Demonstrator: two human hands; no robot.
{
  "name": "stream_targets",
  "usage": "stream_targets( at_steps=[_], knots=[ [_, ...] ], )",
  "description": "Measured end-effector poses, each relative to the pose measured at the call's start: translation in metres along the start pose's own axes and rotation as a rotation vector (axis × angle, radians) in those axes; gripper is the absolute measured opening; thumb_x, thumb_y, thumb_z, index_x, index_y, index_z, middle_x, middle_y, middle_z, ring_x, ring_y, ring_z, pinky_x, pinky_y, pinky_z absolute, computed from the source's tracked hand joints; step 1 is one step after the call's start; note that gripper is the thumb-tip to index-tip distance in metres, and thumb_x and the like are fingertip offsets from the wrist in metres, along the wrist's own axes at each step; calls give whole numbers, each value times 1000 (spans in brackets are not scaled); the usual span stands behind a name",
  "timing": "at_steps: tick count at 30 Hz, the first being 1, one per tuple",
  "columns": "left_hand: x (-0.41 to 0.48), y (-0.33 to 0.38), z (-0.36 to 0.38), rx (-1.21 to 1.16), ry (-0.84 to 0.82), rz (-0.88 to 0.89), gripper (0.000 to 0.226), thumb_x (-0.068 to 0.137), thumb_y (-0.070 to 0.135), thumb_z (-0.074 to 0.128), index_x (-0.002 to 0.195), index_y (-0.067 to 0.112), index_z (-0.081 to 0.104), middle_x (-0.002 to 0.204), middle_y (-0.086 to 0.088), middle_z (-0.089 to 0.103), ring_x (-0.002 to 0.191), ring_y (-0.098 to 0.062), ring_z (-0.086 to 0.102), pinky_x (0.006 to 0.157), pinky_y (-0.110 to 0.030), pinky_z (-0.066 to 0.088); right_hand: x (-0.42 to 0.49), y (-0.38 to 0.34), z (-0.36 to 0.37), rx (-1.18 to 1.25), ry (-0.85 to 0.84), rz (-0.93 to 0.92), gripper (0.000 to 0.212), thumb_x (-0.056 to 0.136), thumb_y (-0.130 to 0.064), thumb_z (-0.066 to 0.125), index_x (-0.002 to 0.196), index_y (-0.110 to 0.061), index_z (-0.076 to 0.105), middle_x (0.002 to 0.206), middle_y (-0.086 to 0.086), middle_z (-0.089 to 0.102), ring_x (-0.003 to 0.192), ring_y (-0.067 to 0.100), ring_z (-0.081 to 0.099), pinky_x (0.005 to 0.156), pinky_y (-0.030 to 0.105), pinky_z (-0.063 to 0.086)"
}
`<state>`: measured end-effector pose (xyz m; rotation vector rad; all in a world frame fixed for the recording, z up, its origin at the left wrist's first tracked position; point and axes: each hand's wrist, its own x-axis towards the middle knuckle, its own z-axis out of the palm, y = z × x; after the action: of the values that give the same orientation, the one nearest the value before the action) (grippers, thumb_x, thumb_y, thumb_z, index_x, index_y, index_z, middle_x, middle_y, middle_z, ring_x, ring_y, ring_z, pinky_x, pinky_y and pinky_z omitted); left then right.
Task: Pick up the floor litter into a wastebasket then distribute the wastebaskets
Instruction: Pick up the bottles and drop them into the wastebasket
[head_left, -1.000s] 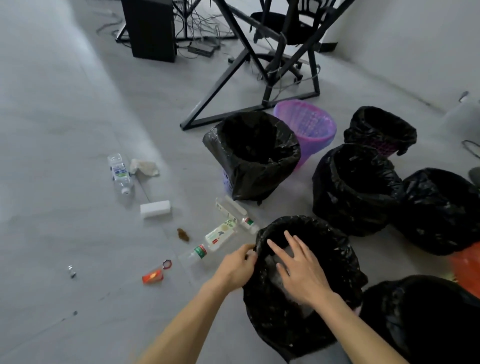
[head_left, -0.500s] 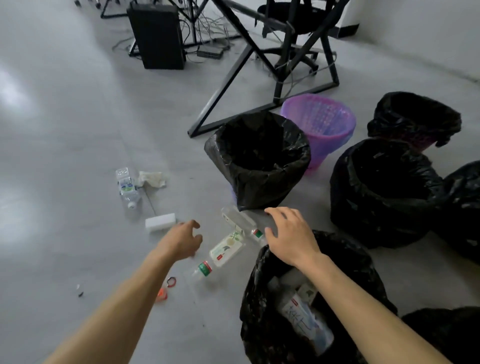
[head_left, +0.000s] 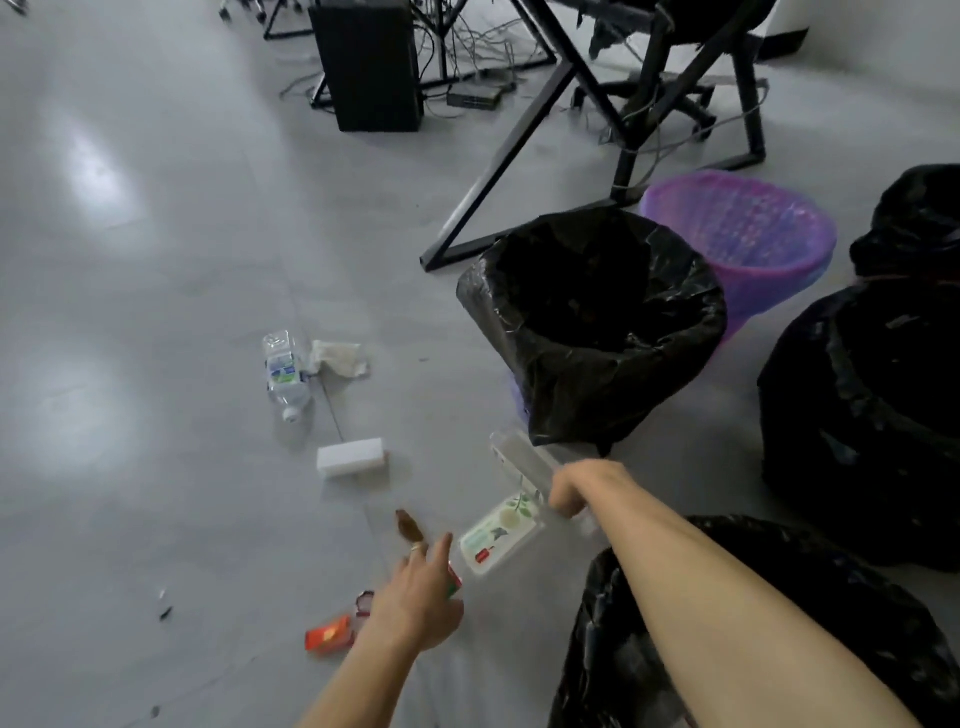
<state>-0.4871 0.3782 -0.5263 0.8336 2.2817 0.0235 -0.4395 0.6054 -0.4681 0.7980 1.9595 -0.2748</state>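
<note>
On floor left of near wastebasket: right hand curled around clear bottle, long axis running away-left; left hand spread at labelled bottle cap end, nearer.

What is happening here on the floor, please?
A person is clearing floor litter into bag-lined wastebaskets. The right hand is closing on a clear bottle lying beside a black-lined wastebasket. The left hand reaches over a green-labelled bottle. Another plastic bottle, a crumpled tissue, a white block and an orange wrapper lie on the floor.
</note>
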Motion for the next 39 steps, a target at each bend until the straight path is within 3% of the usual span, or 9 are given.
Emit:
stream_targets(
  at_steps=[3, 6, 10, 13, 17, 23, 28, 33, 39],
  knots=[
    [6, -7, 11, 58, 19, 13, 85, 91, 32, 57, 156, 30, 2, 155, -5, 35, 138, -26, 38, 109, -44, 37, 29, -15, 4, -69, -139, 47, 49, 102, -29, 49, 146, -8, 46, 153, 9, 44, 136, 26, 47, 110, 35, 40],
    [10, -18, 20, 152, 53, 8, 80, 94, 30, 53, 156, 29, 2, 150, -4, 43, 134, -26, 42, 106, -43, 37, 36, -26, 11, -67, -170, 130, 67, 86, -25, 53, 149, -8, 39, 152, 14, 40, 126, 31, 49, 107, 43, 40],
    [16, -30, 17, 214, 79, 49, 53, 96, 29, 49, 145, 23, 28, 136, -4, 55, 125, -27, 49, 99, -40, 39, 38, -33, 19, -48, -100, 149, 69, 84, -21, 48, 152, -16, 34, 155, 14, 35, 136, 36, 45, 110, 53, 41],
    [20, -44, 4, 167, 120, 67, 45, 91, 30, 52, 133, 21, 41, 131, -6, 54, 121, -27, 51, 96, -38, 42, 52, -32, 28, -19, -8, 168, 86, 71, -26, 48, 155, -29, 30, 165, 10, 16, 148, 35, 27, 116, 55, 33],
    [20, -68, -27, 100, 157, 76, 51, 83, 40, 59, 129, 21, 48, 121, -3, 52, 110, -22, 54, 85, -33, 47, 38, -48, 40, 59, 63, 195, 69, 92, -24, 50, 157, -28, 25, 165, 16, -5, 149, 39, 20, 116, 50, 33],
    [8, -106, -75, 108, 183, 66, 41, 81, 47, 58, 115, 24, 53, 114, -1, 58, 95, -23, 60, 77, -34, 50, 25, -95, 72, 257, 264, 148, 54, 92, -13, 62, 141, -25, 40, 146, 19, 27, 127, 35, 50, 98, 47, 49],
    [-4, -129, -98, 72, 256, 101, 48, 83, 54, 54, 121, 25, 56, 121, -3, 64, 104, -27, 63, 80, -35, 52, 7, -108, 86, 270, 381, 157, 62, 96, -13, 44, 153, -29, 24, 141, 20, 31, 122, 35, 51, 95, 44, 49],
    [-21, -134, -114, -102, 401, 122, 53, 85, 68, 47, 114, 26, 58, 114, -5, 65, 100, -28, 63, 79, -37, 51, -44, -104, 63, 355, 637, 77, 45, 99, -25, 36, 143, -17, 31, 132, 26, 51, 118, 42, 51, 87, 42, 45],
    [-49, -115, -135, -339, 610, 133, 43, 90, 59, 49, 107, 21, 59, 110, -11, 66, 90, -30, 59, 73, -37, 44, -129, -69, 51, 694, 964, -66, 24, 100, -35, 42, 107, -14, 51, 96, 11, 69, 93, 35, 62, 75, 40, 44]
  ],
)
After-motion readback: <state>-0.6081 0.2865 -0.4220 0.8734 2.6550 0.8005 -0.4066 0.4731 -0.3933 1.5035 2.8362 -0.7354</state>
